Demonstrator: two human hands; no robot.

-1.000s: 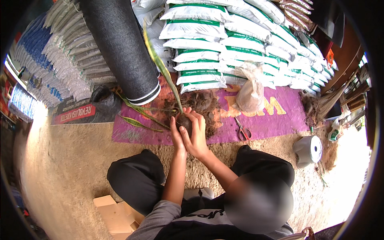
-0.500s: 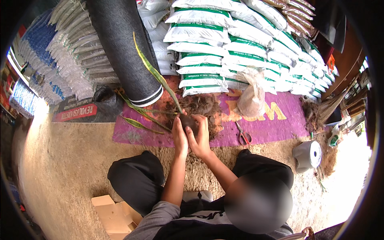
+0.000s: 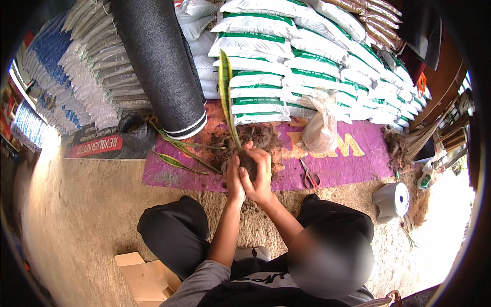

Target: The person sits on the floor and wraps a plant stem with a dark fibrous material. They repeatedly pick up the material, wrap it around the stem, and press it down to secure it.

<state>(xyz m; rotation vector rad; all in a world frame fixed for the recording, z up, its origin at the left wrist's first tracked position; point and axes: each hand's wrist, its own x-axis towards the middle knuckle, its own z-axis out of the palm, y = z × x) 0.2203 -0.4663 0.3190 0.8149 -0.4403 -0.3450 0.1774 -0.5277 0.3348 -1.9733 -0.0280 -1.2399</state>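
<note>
My left hand [image 3: 236, 179] and my right hand [image 3: 260, 174] are cupped together around a dark soil ball [image 3: 248, 162]. A tall green leaf with yellow edges [image 3: 225, 87] rises from the ball, nearly upright and leaning a little left. Behind my hands, loose soil and fibre [image 3: 262, 137] lie on a purple printed sheet [image 3: 348, 171]. More yellow-edged leaves [image 3: 179, 161] lie on that sheet to the left. Red-handled scissors [image 3: 311, 177] lie to the right of my hands, below a pale plastic bag [image 3: 321, 130].
Stacked white-and-green sacks [image 3: 261, 107] line the back. A large dark roll [image 3: 163, 77] leans at left near a black bag [image 3: 135, 128]. A grey spool [image 3: 390, 202], brown fibre [image 3: 396, 151] and bundled sticks [image 3: 447, 128] are at right. Cardboard [image 3: 140, 276] lies beside my left knee.
My hands have shifted slightly right and down, still around the soil ball. The leaf tilted further left, then swung back right to stand more upright.
</note>
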